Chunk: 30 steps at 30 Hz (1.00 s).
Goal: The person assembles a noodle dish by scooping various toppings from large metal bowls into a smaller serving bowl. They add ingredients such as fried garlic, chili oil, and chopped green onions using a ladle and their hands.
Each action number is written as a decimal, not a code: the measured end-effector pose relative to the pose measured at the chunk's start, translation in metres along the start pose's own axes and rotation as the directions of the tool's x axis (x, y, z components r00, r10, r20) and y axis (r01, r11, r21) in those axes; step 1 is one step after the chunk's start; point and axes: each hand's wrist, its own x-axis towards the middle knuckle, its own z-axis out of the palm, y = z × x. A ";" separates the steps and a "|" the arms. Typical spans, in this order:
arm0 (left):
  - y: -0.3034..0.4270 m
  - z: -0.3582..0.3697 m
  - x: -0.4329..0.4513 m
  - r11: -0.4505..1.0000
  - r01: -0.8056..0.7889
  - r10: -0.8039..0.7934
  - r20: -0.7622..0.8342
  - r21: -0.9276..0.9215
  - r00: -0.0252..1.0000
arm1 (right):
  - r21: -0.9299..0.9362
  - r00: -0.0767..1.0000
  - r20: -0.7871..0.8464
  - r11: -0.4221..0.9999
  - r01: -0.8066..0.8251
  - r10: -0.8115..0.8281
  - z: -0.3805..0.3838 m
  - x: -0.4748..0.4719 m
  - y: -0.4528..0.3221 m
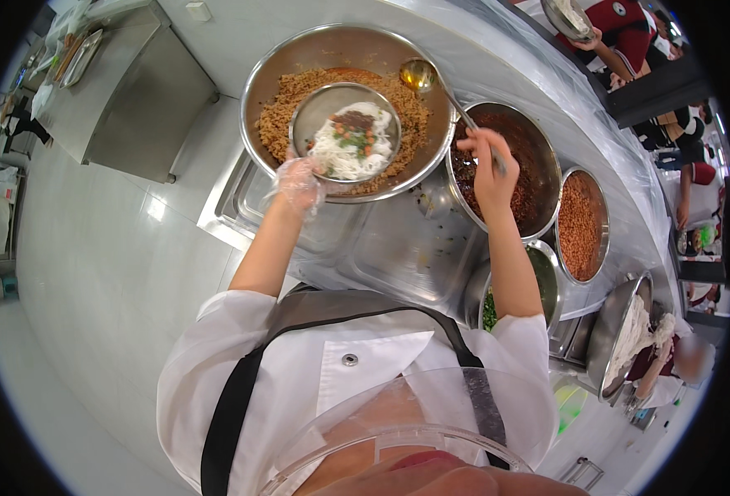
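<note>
In a clear plastic glove, my left hand (298, 183) grips the near-left rim of a small metal bowl (308, 111). The bowl holds white noodles (334, 155) topped with dark sauce, orange-brown bits and chopped greens. It is over a large steel basin (352, 40) of crumbly brown minced food (278, 118). My bare right hand (492, 164) holds the handle of a metal ladle (419, 75). Yellowish oil lies in the ladle's bowl, above the basin's right side, to the right of the noodles.
To the right stand a pot of dark red sauce (529, 142), a container of orange-brown beans or nuts (581, 229) and a pot of chopped greens (489, 310). Farther right, a person's hand touches noodles in a large bowl (600, 347). A steel cabinet (148, 105) stands at left.
</note>
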 end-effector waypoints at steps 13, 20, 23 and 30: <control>0.117 -0.046 -0.026 0.957 -0.261 0.278 -0.141 0.125 0.950 | -0.221 0.892 0.297 0.934 -0.282 0.339 0.140 -0.027 0.096; 0.119 -0.051 -0.020 0.964 -0.217 0.234 -0.104 0.152 0.967 | 0.178 0.675 0.169 0.652 -0.737 0.718 0.116 0.005 0.099; 0.118 -0.042 -0.019 0.970 -0.204 0.218 -0.103 0.131 0.970 | 0.303 0.663 0.134 0.607 -0.735 0.736 0.093 0.025 0.070; 0.093 -0.028 0.000 0.978 -0.166 0.179 -0.108 0.125 0.978 | 0.288 0.879 0.120 0.831 -0.476 0.462 0.068 0.045 -0.045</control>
